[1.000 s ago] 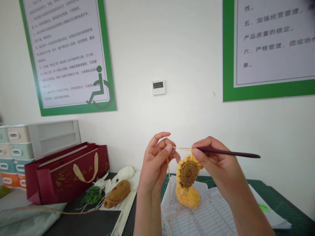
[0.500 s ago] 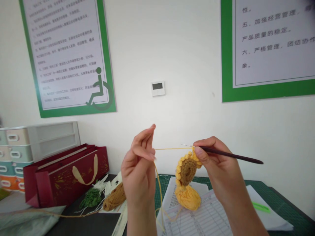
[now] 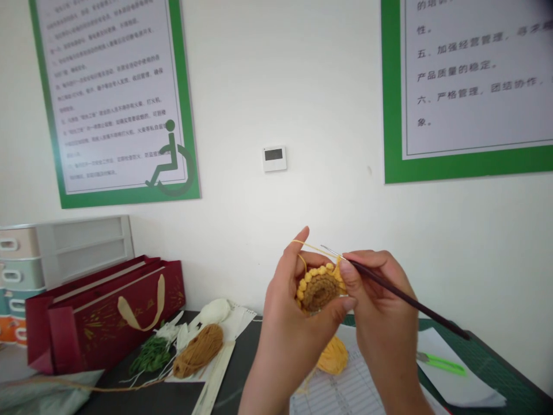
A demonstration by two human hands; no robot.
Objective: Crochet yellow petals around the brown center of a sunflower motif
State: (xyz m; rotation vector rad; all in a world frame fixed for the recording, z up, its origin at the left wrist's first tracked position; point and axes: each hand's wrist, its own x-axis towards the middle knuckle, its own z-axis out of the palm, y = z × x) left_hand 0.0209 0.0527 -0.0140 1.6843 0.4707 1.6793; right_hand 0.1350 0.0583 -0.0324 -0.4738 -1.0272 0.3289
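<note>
My right hand (image 3: 380, 294) grips a crochet hook (image 3: 406, 297) with a dark handle, its thin metal tip pointing left at the yellow edge. Between both hands is a round crochet piece (image 3: 322, 291), brown in the middle with a bobbled yellow rim. My left hand (image 3: 294, 323) is closed on its left and lower side, thumb in front. Yellow yarn (image 3: 317, 248) runs over the raised left index finger to the hook. Behind and below the hands a yellow yarn ball (image 3: 333, 356) rests on printed sheets (image 3: 345, 383), partly hidden.
On the left stand a dark red gift bag (image 3: 112, 311) and stacked drawers (image 3: 21, 248). Brown yarn (image 3: 199, 350), green yarn (image 3: 151, 354) and white yarn (image 3: 216, 311) lie nearby. At right, a green utility knife (image 3: 443, 363) rests on paper over a green cutting mat (image 3: 488, 360).
My left hand has moved right, from holding the yarn taut away from the work to gripping the crochet piece. The hook now slopes down more steeply to the right. The view has shifted slightly.
</note>
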